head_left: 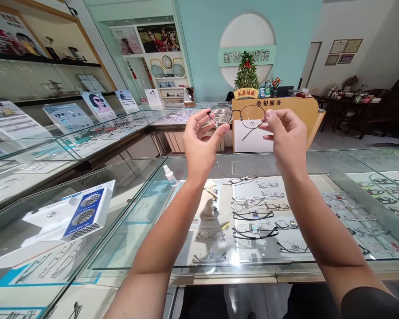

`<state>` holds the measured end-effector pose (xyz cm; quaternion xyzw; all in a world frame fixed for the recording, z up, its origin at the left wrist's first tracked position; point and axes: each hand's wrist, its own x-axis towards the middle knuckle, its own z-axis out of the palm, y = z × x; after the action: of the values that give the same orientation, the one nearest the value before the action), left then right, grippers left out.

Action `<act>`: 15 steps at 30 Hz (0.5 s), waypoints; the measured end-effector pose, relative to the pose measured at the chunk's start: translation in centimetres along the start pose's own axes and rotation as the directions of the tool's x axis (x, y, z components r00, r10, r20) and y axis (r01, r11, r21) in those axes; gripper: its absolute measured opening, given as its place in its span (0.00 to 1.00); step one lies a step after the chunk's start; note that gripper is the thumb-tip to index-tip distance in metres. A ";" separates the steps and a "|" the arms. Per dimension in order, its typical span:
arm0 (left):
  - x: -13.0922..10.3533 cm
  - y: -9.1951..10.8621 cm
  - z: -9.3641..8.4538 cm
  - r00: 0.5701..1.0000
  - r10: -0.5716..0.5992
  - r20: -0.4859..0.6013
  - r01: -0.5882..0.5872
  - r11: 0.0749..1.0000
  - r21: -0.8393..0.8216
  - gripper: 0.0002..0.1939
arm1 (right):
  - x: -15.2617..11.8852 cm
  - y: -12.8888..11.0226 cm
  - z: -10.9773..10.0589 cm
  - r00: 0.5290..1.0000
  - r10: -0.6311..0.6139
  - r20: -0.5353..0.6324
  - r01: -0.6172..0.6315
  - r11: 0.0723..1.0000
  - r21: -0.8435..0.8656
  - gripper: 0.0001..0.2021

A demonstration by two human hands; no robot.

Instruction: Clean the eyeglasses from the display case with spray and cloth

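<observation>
1. Head view, hands: the left hand is gripping one end of a pair of thin-rimmed glasses, its fingers curling near the outer rim and its thumb pointing inward beneath. The right hand is pinching the other end narrowly between thumb and fingers.

2. Head view, where the glasses are: both hands are holding them up in the air, beyond the near edge of the glass desk, with the two rims lying side by side and roughly level. One dark side arm is slanting down below the rim by the right hand.

3. Head view, how far along: the glasses are already off any surface, and both ends are being supported. They are not yet resting on the desk or being worn. Judging by the raised, spread pose, the person seems to be in the middle of handling them. Whether the lenses are clean or the frame is straight is too fine to tell, so what is left is staying uncertain.

4. Head view, nearby things: a small white spray bottle is standing to the left, and a beige cloth is lying near the left forearm; neither is being touched. More eyeglasses are sitting in rows at the desk, below the hands.
</observation>
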<state>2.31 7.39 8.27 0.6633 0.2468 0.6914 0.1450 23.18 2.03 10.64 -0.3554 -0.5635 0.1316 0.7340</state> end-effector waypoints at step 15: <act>0.4 1.1 0.6 0.972 -0.219 0.084 0.231 0.953 -0.196 0.33 | -0.2 -1.3 0.3 0.983 0.172 0.064 -0.181 0.961 0.208 0.19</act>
<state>3.02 6.77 9.22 0.6334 0.2437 0.6713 0.2980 22.54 1.12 11.44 -0.3204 -0.5287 0.2642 0.7403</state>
